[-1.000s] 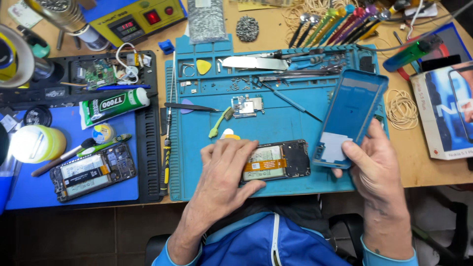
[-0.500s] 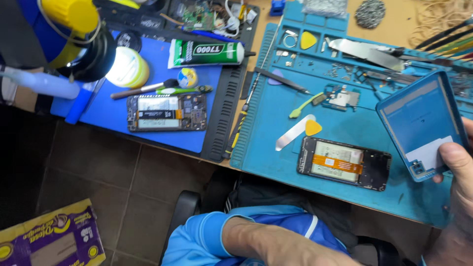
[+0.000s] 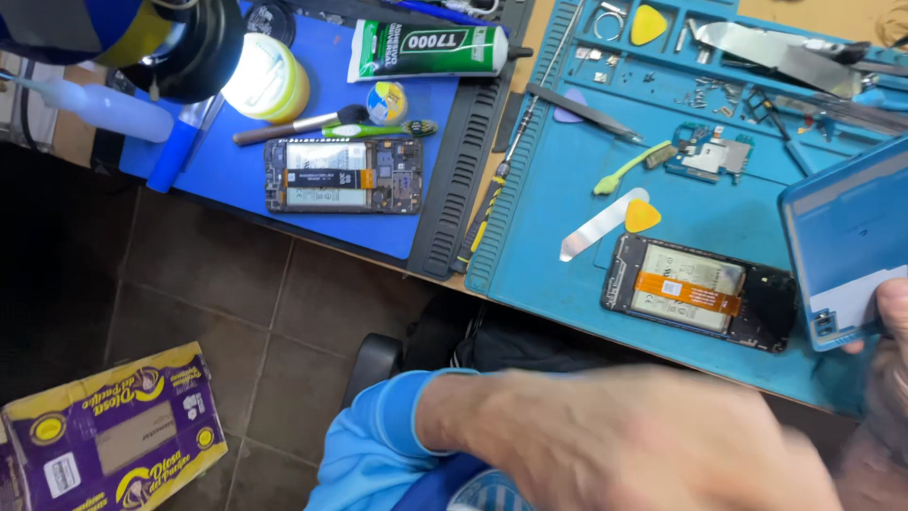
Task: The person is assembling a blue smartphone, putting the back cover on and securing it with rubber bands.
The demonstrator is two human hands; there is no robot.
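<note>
My right hand (image 3: pixel 887 374) is at the right edge, gripping a blue phone back cover (image 3: pixel 845 238) by its lower corner and holding it tilted above the teal work mat (image 3: pixel 558 199). An opened phone (image 3: pixel 700 289) with an orange flex strip lies flat on that mat, just left of the cover. My left hand (image 3: pixel 653 445), coming out of a blue sleeve (image 3: pixel 378 440), is below the table's front edge. It is blurred by motion, and I cannot make out its fingers or anything in it.
A second opened phone (image 3: pixel 342 175) lies on a blue mat beside a brush and a green-white glue tube (image 3: pixel 430 49). A yellow pick (image 3: pixel 642 216), a metal strip (image 3: pixel 596 230), a green tool (image 3: pixel 626 170) and a small circuit board (image 3: pixel 709 156) are on the teal mat. A purple-yellow cardboard box (image 3: pixel 104 435) stands on the tiled floor.
The view has swung left and down towards the floor. My left hand has left the opened phone and dropped below the table edge. My right hand still holds the cover.
</note>
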